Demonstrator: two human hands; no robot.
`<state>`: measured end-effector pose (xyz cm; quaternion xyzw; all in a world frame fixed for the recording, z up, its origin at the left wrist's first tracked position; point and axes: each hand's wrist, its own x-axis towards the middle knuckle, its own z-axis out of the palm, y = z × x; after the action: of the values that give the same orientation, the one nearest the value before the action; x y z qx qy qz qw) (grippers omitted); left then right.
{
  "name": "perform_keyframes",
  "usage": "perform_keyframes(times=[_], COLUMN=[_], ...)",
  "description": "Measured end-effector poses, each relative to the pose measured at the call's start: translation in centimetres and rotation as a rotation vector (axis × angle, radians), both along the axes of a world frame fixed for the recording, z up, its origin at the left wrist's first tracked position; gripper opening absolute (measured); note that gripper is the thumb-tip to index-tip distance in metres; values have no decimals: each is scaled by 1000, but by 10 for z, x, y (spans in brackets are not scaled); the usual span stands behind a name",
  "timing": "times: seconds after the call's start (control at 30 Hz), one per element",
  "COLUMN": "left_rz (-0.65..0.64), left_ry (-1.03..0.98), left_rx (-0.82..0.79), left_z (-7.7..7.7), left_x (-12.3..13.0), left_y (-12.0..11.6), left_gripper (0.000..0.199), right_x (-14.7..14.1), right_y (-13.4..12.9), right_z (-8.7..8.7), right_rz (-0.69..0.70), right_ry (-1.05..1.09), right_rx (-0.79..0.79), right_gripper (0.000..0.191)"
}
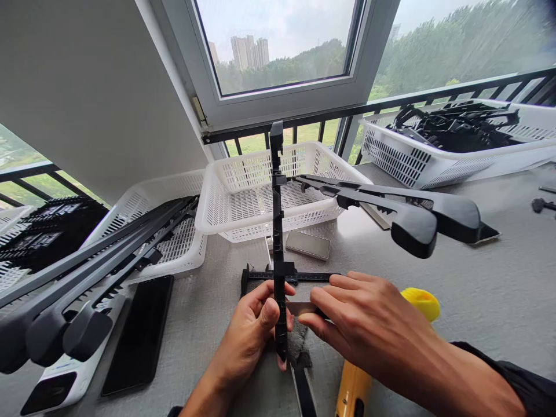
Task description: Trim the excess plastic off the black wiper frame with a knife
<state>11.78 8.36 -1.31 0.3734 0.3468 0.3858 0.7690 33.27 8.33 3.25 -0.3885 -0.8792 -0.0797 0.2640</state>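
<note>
My left hand [260, 318] is closed around the lower part of a long black plastic trim strip [278, 220], which stands nearly upright with its edge towards me. In my right hand [360, 313] is a knife, its flat metal blade [299, 307] pointing left and meeting the strip beside my left fingers. My right fingers hide most of its handle. Behind both hands lies a dark caliper [260, 275]. Below the strip are a grey fuzzy cloth [297, 341] and a dark flat bar with metal edges [304, 388].
White baskets [217, 214] line the window side; the right basket [391, 153] holds black parts. Similar trim strips [412, 231] rest across basket rims on both sides. A black phone [139, 336] lies left. A yellow tool [354, 388] and yellow object [423, 302] are near my right arm.
</note>
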Motion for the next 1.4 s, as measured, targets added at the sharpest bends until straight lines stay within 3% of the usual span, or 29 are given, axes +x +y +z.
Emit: perform_keyframes(times=[0.27, 0.43, 0.53, 1.1, 1.4], left_rz=[-4, -6, 3, -30, -20], left_ry=[-23, -2, -4, -11, -12], left_rx=[3, -6, 3, 41, 35], left_z=[-1, 1, 2, 1, 2], left_x=[0, -1, 0, 1, 1], left_y=[-1, -1, -1, -1, -2], left_gripper=[63, 66, 65, 62, 61], right_x=[2, 7, 10, 11, 9], right_y=[-1, -1, 1, 7, 4], right_z=[1, 4, 6, 0, -2], right_rz=[12, 57, 90, 142, 143], right_ry=[2, 24, 26, 39, -6], right_rx=[-49, -361, -464, -355, -401], right_gripper=[57, 17, 10, 37, 27])
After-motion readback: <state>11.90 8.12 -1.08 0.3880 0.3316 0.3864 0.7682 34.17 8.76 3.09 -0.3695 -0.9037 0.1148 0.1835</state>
